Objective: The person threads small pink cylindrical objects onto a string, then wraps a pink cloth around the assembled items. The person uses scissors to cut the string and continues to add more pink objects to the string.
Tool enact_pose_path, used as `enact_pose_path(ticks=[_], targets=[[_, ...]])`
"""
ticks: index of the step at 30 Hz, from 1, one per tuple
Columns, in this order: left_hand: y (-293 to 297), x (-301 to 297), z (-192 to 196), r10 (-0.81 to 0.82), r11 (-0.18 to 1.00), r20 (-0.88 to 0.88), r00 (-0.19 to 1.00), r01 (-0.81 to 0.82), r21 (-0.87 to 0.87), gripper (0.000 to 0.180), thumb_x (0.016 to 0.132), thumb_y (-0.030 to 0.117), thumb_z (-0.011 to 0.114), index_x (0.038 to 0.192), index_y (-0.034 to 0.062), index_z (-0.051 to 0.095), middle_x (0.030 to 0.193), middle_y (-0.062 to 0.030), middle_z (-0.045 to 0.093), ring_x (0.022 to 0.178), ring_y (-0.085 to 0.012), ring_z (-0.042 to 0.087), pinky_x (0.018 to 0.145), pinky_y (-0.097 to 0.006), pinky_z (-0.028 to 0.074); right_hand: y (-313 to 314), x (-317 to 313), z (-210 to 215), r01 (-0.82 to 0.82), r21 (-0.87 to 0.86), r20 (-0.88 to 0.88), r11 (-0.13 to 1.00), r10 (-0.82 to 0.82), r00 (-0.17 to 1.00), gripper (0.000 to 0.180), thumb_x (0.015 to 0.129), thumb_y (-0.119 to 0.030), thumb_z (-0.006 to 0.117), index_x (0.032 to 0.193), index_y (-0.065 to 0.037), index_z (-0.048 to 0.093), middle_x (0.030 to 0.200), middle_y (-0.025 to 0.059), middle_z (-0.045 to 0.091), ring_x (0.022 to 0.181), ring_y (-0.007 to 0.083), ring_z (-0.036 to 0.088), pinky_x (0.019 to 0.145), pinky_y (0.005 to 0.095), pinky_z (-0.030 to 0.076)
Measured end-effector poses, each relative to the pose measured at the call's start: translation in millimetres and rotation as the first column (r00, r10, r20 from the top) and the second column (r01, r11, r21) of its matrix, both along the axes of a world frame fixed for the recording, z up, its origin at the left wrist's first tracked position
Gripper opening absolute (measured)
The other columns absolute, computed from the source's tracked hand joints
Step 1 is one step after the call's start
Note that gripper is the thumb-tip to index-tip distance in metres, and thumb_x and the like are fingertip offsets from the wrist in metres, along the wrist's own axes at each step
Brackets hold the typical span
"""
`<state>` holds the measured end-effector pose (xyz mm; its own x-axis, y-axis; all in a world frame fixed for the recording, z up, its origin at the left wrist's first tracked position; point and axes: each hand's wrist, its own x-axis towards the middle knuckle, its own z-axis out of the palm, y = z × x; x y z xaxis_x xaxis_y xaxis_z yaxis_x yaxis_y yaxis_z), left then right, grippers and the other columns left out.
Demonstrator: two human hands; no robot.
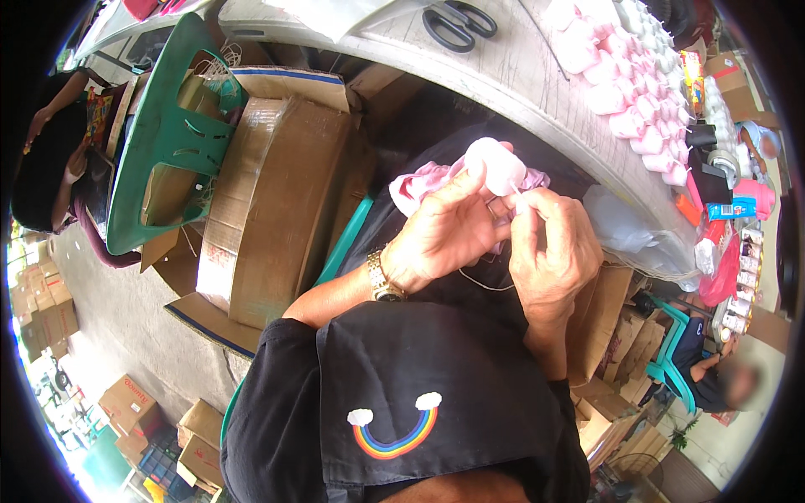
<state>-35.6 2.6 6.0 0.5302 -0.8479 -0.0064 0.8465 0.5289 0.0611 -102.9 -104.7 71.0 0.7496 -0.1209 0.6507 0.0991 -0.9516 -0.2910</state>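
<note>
My left hand (444, 222) holds up a small, pale pink, rounded candle (495, 166), gripped between thumb and fingers. At the lower end of the candle, the thumb and forefinger of my right hand (555, 251) are pinched together at what looks like its short wick; the fingers partly hide it. Behind my left hand, a pink cloth (411, 189) lies over my lap. Rows of similar pink candles (633, 105) with thin wicks stand on the table to the right. A watch with a metal band circles my left wrist.
Across the front runs a pale table (520, 71) with black-handled scissors (459, 25) on it. To the left stand a large cardboard box (277, 201) and a green plastic chair (172, 134). Clear plastic bags (633, 235) hang at the right. Other people sit at both sides.
</note>
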Motion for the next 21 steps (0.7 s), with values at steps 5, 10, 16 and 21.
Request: enact_pose_path(ticks=[5, 10, 16, 21], targets=[[-1, 0, 0, 0.012, 1.0, -0.014, 1.0, -0.012, -0.003, 0.059, 0.089, 0.033, 0.071, 0.138, 0.0132, 0.045, 0.125, -0.0053, 0.058, 0.118, -0.0208, 0.052, 0.106, -0.042, 0.038, 0, 0, 1, 0.018, 0.023, -0.05, 1.0, -0.017, 0.999, 0.013, 0.078, 0.003, 0.071, 0.088, -0.002, 0.063, 0.076, 0.0088, 0.063, 0.065, 0.0242, 0.062, 0.058, 0.0344, 0.049], [-1, -1, -3, 0.028, 0.999, -0.031, 0.999, -0.029, -0.029, 0.055, 0.088, 0.022, 0.072, 0.137, 0.012, 0.048, 0.119, -0.0035, 0.062, 0.112, -0.0179, 0.055, 0.106, -0.039, 0.039, -3, -1, -1, 0.0, 0.059, -0.065, 0.998, 0.003, 0.998, 0.012, 0.079, 0.004, 0.068, 0.088, -0.001, 0.062, 0.076, 0.0098, 0.062, 0.066, 0.0254, 0.062, 0.059, 0.0348, 0.049], [1, 6, -4, 0.075, 0.997, 0.026, 0.997, -0.075, 0.035, 0.055, 0.088, 0.01, 0.071, 0.138, 0.0132, 0.047, 0.117, -0.0036, 0.062, 0.113, -0.017, 0.056, 0.108, -0.04, 0.038, -7, -2, 7, -0.044, 0.191, -0.098, 0.981, 0.063, 0.993, 0.017, 0.083, 0.005, 0.064, 0.098, -0.001, 0.067, 0.076, 0.0086, 0.059, 0.066, 0.0221, 0.061, 0.059, 0.0329, 0.049], [4, 8, -1, 0.116, 0.983, 0.175, 0.978, -0.138, 0.118, 0.057, 0.087, 0.01, 0.072, 0.137, 0.0133, 0.046, 0.116, -0.0056, 0.061, 0.11, -0.0183, 0.057, 0.1, -0.039, 0.045, -10, -6, 3, -0.085, 0.36, -0.058, 0.929, 0.113, 0.992, 0.02, 0.083, 0.007, 0.066, 0.103, 0.001, 0.068, 0.083, 0.0103, 0.064, 0.069, 0.0193, 0.064, 0.061, 0.0302, 0.051]])
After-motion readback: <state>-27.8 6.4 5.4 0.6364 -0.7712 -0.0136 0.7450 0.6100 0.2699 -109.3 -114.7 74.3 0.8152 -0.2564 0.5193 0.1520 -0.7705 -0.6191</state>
